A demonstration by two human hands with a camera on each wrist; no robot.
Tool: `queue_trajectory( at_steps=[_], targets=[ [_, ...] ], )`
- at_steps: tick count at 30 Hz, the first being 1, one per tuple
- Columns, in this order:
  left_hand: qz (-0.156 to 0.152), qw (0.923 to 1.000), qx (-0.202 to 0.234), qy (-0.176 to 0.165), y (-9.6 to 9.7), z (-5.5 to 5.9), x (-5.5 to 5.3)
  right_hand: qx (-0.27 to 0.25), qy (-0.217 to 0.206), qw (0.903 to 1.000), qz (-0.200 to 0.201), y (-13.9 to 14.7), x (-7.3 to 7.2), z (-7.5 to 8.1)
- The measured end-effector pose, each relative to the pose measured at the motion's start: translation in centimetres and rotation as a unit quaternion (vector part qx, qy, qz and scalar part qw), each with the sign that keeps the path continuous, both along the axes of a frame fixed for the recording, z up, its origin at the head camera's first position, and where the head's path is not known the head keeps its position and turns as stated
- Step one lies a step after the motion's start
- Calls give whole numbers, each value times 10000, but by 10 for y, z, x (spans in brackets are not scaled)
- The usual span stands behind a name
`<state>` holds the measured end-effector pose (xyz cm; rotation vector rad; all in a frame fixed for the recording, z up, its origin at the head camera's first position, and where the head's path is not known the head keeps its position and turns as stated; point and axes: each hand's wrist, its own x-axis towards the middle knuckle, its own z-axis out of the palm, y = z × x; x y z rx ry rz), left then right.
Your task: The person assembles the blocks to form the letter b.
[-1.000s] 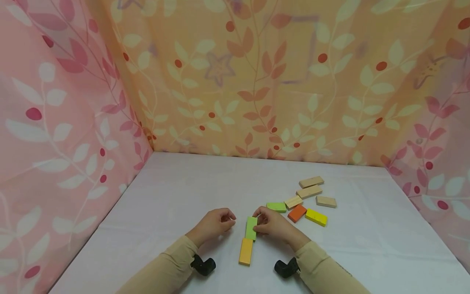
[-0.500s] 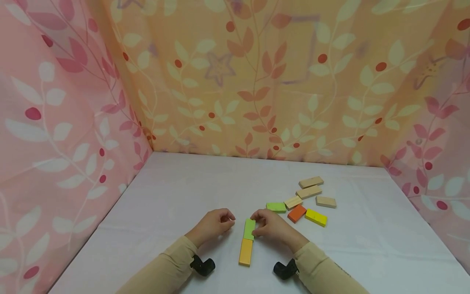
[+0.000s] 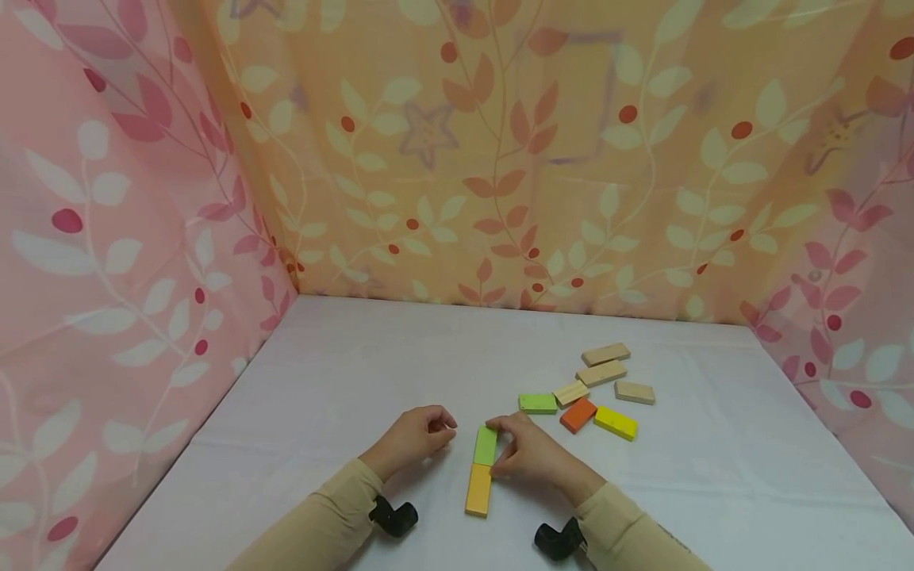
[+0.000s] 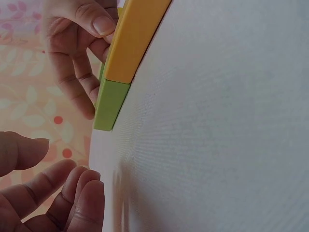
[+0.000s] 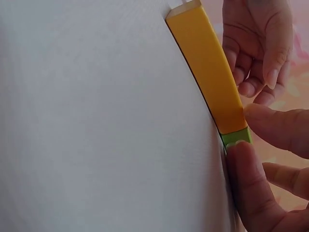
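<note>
A green block and an orange-yellow block lie end to end on the white tabletop, the green one farther away. My right hand pinches at the green block from its right side, with the index fingertip at its far end and the thumb by the joint between the blocks. In the right wrist view, a fingertip covers part of the green block. My left hand hovers left of the blocks, fingers loosely curled, holding nothing; the left wrist view shows this hand apart from them.
To the right lie another green block, a red-orange block and a yellow block. Several plain wooden blocks lie just behind them. Patterned curtains stand along the table's back and sides.
The green block has shifted slightly left and nearer, into line with the orange-yellow block. My right thumb has slid toward the joint. The left hand has stayed put.
</note>
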<state>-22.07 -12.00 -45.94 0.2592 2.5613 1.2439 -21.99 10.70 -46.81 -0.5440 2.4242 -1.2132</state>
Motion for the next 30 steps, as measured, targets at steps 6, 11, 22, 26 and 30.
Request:
queue_trajectory(
  at_steps=[6, 11, 22, 26, 30],
  targets=[
    [-50, 9999, 48, 80, -1, 0, 0, 15, 69, 10000, 36, -4, 2, 0],
    [-100, 9998, 85, 148, -2, 1, 1, 45, 105, 9999, 91, -5, 2, 0],
    [-124, 9998, 61, 168, -1, 2, 2, 89, 224, 9994, 258, -8, -3, 1],
    [-146, 9997, 53, 182, 0, 3, 2, 245, 254, 9990, 266, -8, -7, 0],
    [-177, 9995, 7, 269, -1, 2, 1, 286, 206, 9989, 304, -9, -11, 1]
  ],
)
